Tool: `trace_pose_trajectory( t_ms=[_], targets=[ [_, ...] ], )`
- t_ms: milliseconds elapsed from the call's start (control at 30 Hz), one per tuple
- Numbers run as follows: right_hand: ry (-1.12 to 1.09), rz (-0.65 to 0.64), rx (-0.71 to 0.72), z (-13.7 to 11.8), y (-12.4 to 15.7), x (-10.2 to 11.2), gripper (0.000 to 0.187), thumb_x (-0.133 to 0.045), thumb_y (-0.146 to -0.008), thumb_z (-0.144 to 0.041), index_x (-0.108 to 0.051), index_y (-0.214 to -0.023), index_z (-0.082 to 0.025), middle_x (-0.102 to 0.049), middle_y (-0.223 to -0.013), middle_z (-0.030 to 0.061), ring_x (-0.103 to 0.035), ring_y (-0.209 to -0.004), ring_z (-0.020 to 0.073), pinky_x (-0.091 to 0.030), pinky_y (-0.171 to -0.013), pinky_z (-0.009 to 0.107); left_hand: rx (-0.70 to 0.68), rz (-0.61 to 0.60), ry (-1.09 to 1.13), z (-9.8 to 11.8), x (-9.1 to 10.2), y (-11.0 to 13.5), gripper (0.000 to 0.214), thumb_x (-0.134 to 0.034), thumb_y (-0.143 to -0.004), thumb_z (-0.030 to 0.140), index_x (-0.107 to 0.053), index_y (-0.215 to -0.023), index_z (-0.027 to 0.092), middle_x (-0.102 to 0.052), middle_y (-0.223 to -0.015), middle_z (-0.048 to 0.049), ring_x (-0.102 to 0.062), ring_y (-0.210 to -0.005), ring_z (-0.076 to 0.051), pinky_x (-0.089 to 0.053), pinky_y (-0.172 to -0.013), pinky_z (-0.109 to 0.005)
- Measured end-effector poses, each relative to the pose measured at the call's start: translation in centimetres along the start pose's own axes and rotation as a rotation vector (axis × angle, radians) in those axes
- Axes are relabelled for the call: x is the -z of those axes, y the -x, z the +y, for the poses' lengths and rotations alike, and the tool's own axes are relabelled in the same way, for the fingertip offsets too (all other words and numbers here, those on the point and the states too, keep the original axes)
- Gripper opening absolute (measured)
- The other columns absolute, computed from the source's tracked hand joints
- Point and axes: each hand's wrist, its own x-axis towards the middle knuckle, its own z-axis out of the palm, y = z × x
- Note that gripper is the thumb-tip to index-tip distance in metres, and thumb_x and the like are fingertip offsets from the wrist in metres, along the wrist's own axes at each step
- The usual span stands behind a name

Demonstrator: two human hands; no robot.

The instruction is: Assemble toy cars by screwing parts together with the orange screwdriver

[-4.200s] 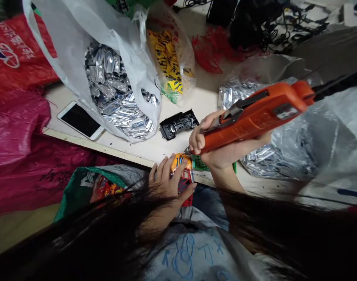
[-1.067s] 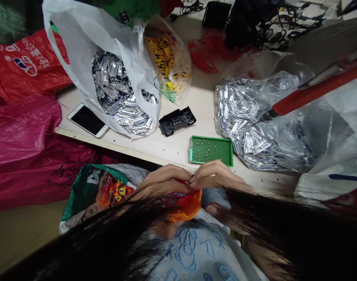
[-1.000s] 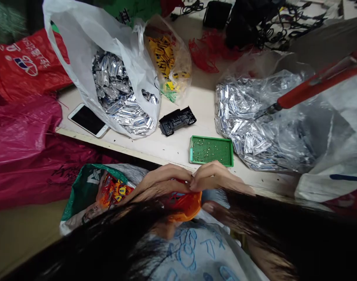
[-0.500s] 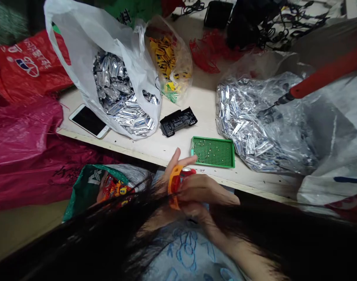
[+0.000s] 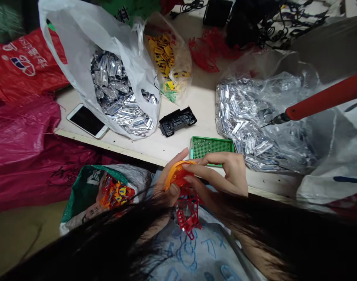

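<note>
My left hand (image 5: pixel 165 185) is wrapped around the edge of a curved orange plastic part (image 5: pixel 176 173) in front of the bench edge. The fingers of my right hand (image 5: pixel 225 171) press on the inner side of that part from the right. Below the orange part hangs a red lattice-like plastic piece (image 5: pixel 189 214); whether the two are joined is hidden by my fingers. Just beyond my right hand is a green mesh tray (image 5: pixel 209 145) with tiny bits in it. A black moulded plastic part (image 5: pixel 178 121) lies on the bench behind the tray.
A red-bodied power screwdriver (image 5: pixel 321 97) juts in from the right over a clear bag of silvery parts (image 5: pixel 254 128). At left stand a white bag (image 5: pixel 75 35) of silvery pieces, a phone (image 5: pixel 87 120), and a bag of yellow parts (image 5: pixel 163 58). Below, a green-white sack (image 5: pixel 79 199) holds red-orange parts.
The orange part has turned from edge-on to show its inner face. My right hand has opened out to the right and upward, and the red piece now shows below. The screwdriver has shifted slightly.
</note>
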Motion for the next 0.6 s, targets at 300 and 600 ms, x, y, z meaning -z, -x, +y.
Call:
trace_pose_trajectory(
  t_ms=[300,600],
  targets=[
    [-0.095,0.058,0.007,0.1,0.2,-0.1,0.023,-0.072,-0.082,-0.006,-0.069,-0.093,-0.026,-0.055,-0.086,0.0001,-0.053,-0.084,0.0173,-0.042,-0.074,0.038,0.024,0.031,0.179,1.8,-0.4,0.9,0.058,-0.062,-0.088,0.066,-0.062,-0.132,0.028,-0.069,-0.126,-0.0067,-0.070,-0.106,-0.024,-0.059,-0.090,-0.033],
    [-0.106,0.095,-0.006,-0.4,1.5,-0.5,0.017,-0.071,-0.085,-0.010,-0.067,-0.086,-0.026,-0.050,-0.080,-0.0036,-0.052,-0.084,0.0133,-0.039,-0.075,0.035,-0.131,0.005,0.081,2.5,-0.8,2.2,0.045,-0.054,-0.098,0.050,-0.056,-0.141,0.037,-0.062,-0.139,-0.0009,-0.060,-0.127,-0.020,-0.050,-0.109,-0.028]
  ],
)
